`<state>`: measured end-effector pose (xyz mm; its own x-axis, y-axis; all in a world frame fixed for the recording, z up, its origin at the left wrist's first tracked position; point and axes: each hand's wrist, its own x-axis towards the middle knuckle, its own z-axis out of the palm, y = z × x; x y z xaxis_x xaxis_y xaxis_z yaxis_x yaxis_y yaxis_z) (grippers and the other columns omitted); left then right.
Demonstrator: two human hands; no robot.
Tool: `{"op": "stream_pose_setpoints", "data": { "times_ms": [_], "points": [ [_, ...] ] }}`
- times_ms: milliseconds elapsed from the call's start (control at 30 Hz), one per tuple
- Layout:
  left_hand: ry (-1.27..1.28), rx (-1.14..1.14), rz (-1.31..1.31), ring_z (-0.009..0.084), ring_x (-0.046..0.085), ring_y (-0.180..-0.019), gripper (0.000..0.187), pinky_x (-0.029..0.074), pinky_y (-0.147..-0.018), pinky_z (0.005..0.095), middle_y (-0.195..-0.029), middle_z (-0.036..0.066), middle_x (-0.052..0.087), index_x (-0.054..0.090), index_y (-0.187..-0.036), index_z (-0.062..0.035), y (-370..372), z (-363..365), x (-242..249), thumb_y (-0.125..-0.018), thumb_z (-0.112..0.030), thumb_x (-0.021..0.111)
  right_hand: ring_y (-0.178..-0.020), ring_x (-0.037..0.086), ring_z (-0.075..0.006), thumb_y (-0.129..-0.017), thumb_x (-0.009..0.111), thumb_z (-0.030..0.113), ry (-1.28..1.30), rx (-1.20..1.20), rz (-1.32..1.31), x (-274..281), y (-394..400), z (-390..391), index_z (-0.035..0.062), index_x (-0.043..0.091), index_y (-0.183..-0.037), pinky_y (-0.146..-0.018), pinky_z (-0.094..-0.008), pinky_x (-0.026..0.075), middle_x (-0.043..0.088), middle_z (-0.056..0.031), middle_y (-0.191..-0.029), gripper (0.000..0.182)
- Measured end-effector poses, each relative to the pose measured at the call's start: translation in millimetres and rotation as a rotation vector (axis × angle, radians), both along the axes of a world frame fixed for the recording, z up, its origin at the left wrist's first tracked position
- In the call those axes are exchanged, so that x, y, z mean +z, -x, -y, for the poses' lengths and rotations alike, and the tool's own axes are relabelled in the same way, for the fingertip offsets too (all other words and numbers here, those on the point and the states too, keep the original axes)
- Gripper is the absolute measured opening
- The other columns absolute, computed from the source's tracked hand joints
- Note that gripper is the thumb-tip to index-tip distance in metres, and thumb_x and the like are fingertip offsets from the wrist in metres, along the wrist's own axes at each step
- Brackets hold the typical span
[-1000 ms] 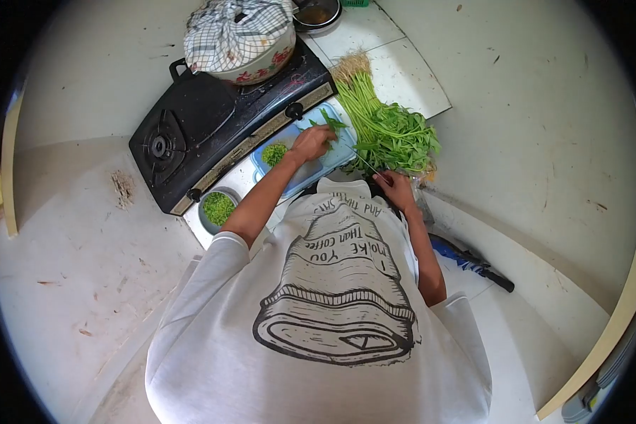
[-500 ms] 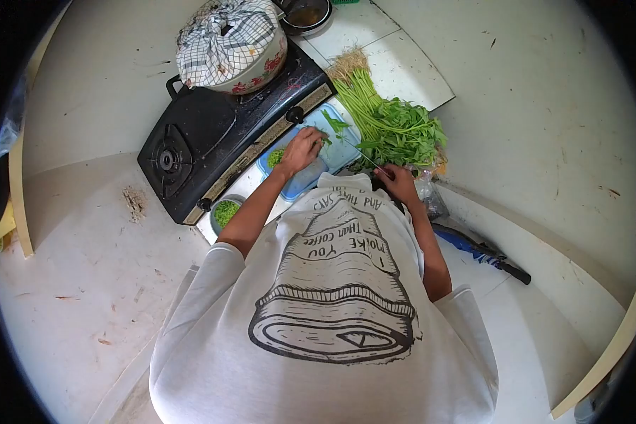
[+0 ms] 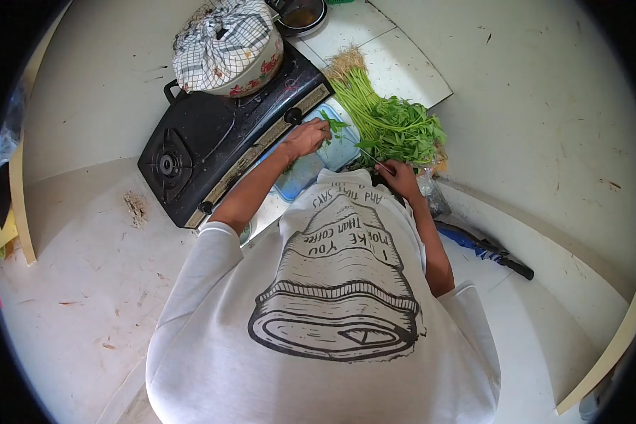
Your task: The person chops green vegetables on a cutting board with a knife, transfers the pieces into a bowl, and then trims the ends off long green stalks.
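Note:
On a light-blue cutting board (image 3: pixel 340 154), my left hand (image 3: pixel 308 136) has its fingers curled round a few green leafy stems (image 3: pixel 336 124), whose leaves stick out past the fingertips. My right hand (image 3: pixel 398 178) is closed on the handle of a knife (image 3: pixel 369 155); its thin blade points toward the board's right side. Beside the board lies a large bunch of leafy greens (image 3: pixel 403 127) with pale roots at its far end. My left forearm covers most of the cut greens on the board's near-left part.
Behind the board is a black two-burner gas stove (image 3: pixel 212 138), bearing a flowered pot (image 3: pixel 260 71) under a checked cloth (image 3: pixel 222 46). A dark pan (image 3: pixel 302 15) stands beyond it. A folded blue umbrella (image 3: pixel 480 249) lies at right. My arm mostly hides a small bowl (image 3: pixel 245 232).
My left hand has moved slightly up and right along the board, toward the leaves. Its forearm now covers the chopped greens and most of the bowl. The right hand has barely shifted.

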<state>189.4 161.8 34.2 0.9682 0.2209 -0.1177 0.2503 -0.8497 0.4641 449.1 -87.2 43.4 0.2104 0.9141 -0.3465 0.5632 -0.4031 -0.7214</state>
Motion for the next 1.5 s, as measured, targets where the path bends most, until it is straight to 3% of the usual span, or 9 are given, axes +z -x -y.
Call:
{"op": "stream_pose_setpoints", "data": {
  "times_ms": [400,567,800,900,1067,1100,1167,1300,1500],
  "points": [
    [0.198,0.066,-0.017,0.0365,0.058,-0.113,0.029,0.049,-0.099,0.0477,-0.110,0.015,0.061,0.066,-0.113,-0.0058,1.0,-3.8,13.3,-0.085,-0.009,0.068,-0.073,0.069,-0.0383,-0.094,0.070,0.049,-0.038,-0.016,0.021,-11.8,-6.3,-2.9,0.0025,0.074,-0.091,-0.069,-0.0457,0.053,0.071,-0.0201,-0.080,0.047],
    [0.155,-0.079,-0.036,0.0372,0.058,-0.112,0.032,0.050,-0.101,0.0461,-0.111,0.015,0.060,0.066,-0.115,-0.0057,17.7,-8.2,-24.9,-0.084,-0.009,0.069,-0.072,0.069,-0.0383,-0.094,0.071,0.049,-0.050,-0.025,0.010,-18.0,-5.3,-4.8,0.0026,0.075,-0.092,-0.069,-0.0454,0.053,0.071,-0.0205,-0.078,0.046],
    [-0.049,-0.099,-0.172,0.0363,0.059,-0.113,0.032,0.050,-0.100,0.0455,-0.110,0.014,0.059,0.066,-0.116,-0.0063,8.9,0.3,-18.9,-0.084,-0.009,0.069,-0.072,0.070,-0.0378,-0.093,0.072,0.047,-0.038,-0.010,0.021,-9.0,-5.1,-9.6,0.0036,0.077,-0.096,-0.069,-0.0451,0.053,0.071,-0.0200,-0.078,0.044],
    [0.033,-0.043,-0.135,0.0358,0.059,-0.112,0.028,0.050,-0.099,0.0451,-0.109,0.014,0.059,0.067,-0.113,-0.0060,8.4,0.5,-16.0,-0.085,-0.010,0.069,-0.071,0.069,-0.0373,-0.093,0.072,0.046,-0.046,-0.003,0.025,-6.6,-5.9,-9.1,0.0039,0.077,-0.096,-0.069,-0.0444,0.053,0.071,-0.0195,-0.077,0.042],
    [0.365,0.186,0.036,0.0307,0.064,-0.100,0.017,0.054,-0.087,0.0412,-0.105,0.013,0.064,0.072,-0.102,-0.0041,9.3,-4.0,1.3,-0.086,-0.008,0.071,-0.070,0.070,-0.0351,-0.093,0.073,0.043,-0.077,-0.002,0.015,-2.6,-7.5,-9.4,0.0033,0.076,-0.097,-0.068,-0.0432,0.053,0.071,-0.0194,-0.077,0.040],
    [0.438,0.246,0.072,0.0287,0.066,-0.097,0.015,0.054,-0.085,0.0399,-0.104,0.012,0.066,0.073,-0.100,-0.0036,9.6,-5.5,4.8,-0.086,-0.007,0.072,-0.067,0.066,-0.0312,-0.094,0.073,0.042,-0.101,-0.010,0.003,-1.6,-7.7,-9.9,0.0030,0.076,-0.097,-0.065,-0.0410,0.051,0.069,-0.0177,-0.075,0.040],
    [0.551,0.373,0.090,0.0213,0.067,-0.089,0.013,0.054,-0.080,0.0353,-0.100,0.009,0.069,0.073,-0.101,-0.0030,12.8,-6.5,11.9,-0.088,-0.006,0.073,-0.059,0.059,-0.0233,-0.095,0.073,0.040,-0.150,-0.020,-0.022,0.6,-7.5,-10.5,0.0023,0.075,-0.098,-0.059,-0.0364,0.046,0.067,-0.0144,-0.071,0.038],
    [0.842,0.663,0.077,0.0090,0.065,-0.083,0.010,0.052,-0.078,0.0272,-0.093,0.002,0.073,0.074,-0.101,-0.0013,18.9,-7.2,33.2,-0.093,-0.008,0.073,-0.058,0.054,-0.0204,-0.093,0.076,0.037,-0.068,-0.014,-0.131,40.1,-5.7,-21.5,-0.0007,0.071,-0.090,-0.058,-0.0369,0.044,0.061,-0.0109,-0.067,0.038],
    [1.002,0.868,0.466,0.0077,0.065,-0.084,0.012,0.052,-0.078,0.0254,-0.095,0.002,0.075,0.072,-0.104,-0.0004,15.7,4.5,63.5,-0.096,-0.009,0.072,-0.058,0.042,-0.0134,-0.092,0.079,0.032,-0.116,0.103,-0.192,93.7,2.2,-59.5,-0.0024,0.065,-0.082,-0.055,-0.0331,0.040,0.051,-0.0019,-0.061,0.038]
  ]
}}
